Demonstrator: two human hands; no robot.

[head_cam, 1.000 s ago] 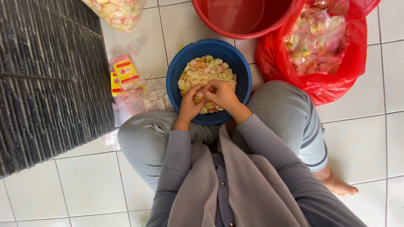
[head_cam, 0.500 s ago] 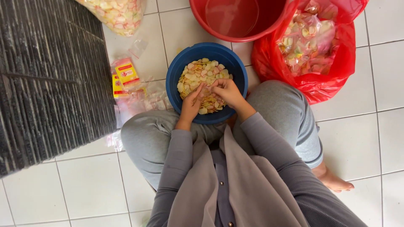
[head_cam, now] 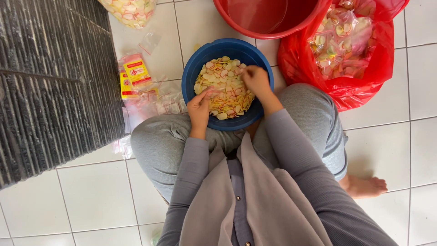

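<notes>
A blue round bowl sits on the white tiled floor between my knees, filled with thin pale yellow and pink chips. My right hand reaches into the chips at the bowl's far right side, fingers curled down onto them. My left hand rests at the bowl's near left rim with its fingers pointing in over the chips. Whether it holds anything is unclear. My grey sleeves and crossed legs in grey trousers fill the lower half of the view.
A red basin stands just beyond the bowl. A red plastic bag of small packed chip packets lies to the right. Small clear bags and yellow-red labels lie left of the bowl, beside a dark ribbed mat. A clear bag of chips is at the top left.
My hands were together over the near side of the bowl. They have parted: the right hand moved out across the chips, the left stayed by the near rim.
</notes>
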